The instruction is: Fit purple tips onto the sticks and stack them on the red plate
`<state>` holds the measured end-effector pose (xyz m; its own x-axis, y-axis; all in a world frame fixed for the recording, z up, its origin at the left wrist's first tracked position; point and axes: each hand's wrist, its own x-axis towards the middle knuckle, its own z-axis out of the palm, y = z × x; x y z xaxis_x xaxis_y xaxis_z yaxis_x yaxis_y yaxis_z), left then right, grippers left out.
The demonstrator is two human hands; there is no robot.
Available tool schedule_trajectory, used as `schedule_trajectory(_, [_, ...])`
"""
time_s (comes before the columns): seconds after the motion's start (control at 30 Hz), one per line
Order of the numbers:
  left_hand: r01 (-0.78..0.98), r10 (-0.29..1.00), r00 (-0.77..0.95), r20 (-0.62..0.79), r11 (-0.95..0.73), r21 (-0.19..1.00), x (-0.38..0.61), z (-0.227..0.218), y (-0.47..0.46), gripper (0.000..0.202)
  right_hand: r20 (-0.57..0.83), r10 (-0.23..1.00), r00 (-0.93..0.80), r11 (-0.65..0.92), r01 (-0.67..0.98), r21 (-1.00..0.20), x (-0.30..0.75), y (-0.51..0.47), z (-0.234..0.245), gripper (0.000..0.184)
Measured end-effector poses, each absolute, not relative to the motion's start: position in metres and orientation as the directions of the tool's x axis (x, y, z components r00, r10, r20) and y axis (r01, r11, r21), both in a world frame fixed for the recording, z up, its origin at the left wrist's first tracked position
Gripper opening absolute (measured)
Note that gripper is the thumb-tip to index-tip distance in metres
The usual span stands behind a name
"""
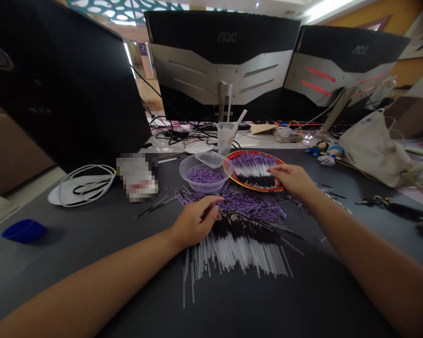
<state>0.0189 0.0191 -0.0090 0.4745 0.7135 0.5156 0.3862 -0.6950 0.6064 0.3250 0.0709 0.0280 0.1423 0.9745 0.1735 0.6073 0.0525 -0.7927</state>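
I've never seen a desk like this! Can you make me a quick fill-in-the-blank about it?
The ____ hand touches the rim of a red plate.
The clear plastic bowl holds ____ sticks.
The back of the middle monitor bears the letters ____.

Answers: right; purple; AOC.

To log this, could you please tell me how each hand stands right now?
Left hand: curled into the purple-tipped sticks, grip unclear.
Right hand: open, fingers over the red plate.

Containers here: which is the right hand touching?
The red-rimmed plate, its edge under the right hand; the clear plastic bowl of purple sticks, left of it, is untouched.
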Motion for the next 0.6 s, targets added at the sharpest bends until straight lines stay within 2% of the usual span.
schedule_trajectory(0.07, [0.381, 0.697, 0.508, 0.505, -0.708, 0.594, 0.019, -0.01, 0.018, 0.028, 0.18, 0.961, 0.207, -0.039, 0.753, -0.657, 0.343, 0.089, 0.025, 0.033])
schedule_trajectory(0.2, [0.402, 0.662, 0.558, 0.501, -0.743, 0.535, 0.019, -0.01, 0.016, 0.027, 0.202, 0.945, 0.259, -0.115, 0.837, -0.535, 0.365, 0.122, 0.021, 0.035])
schedule_trajectory(0.33, [0.418, 0.648, 0.549, 0.528, -0.76, 0.498, 0.018, -0.009, 0.017, 0.025, 0.267, 0.936, 0.23, -0.106, 0.906, -0.41, 0.367, 0.146, 0.018, 0.032])
schedule_trajectory(0.47, [0.455, 0.608, 0.513, 0.606, -0.791, 0.409, 0.016, -0.008, 0.02, 0.022, 0.284, 0.939, 0.191, -0.085, 0.934, -0.347, 0.364, 0.153, 0.014, 0.034])
schedule_trajectory(0.6, [0.49, 0.585, 0.505, 0.635, -0.8, 0.346, 0.015, -0.006, 0.023, 0.02, 0.327, 0.922, 0.209, -0.087, 0.932, -0.351, 0.362, 0.139, 0.015, 0.036])
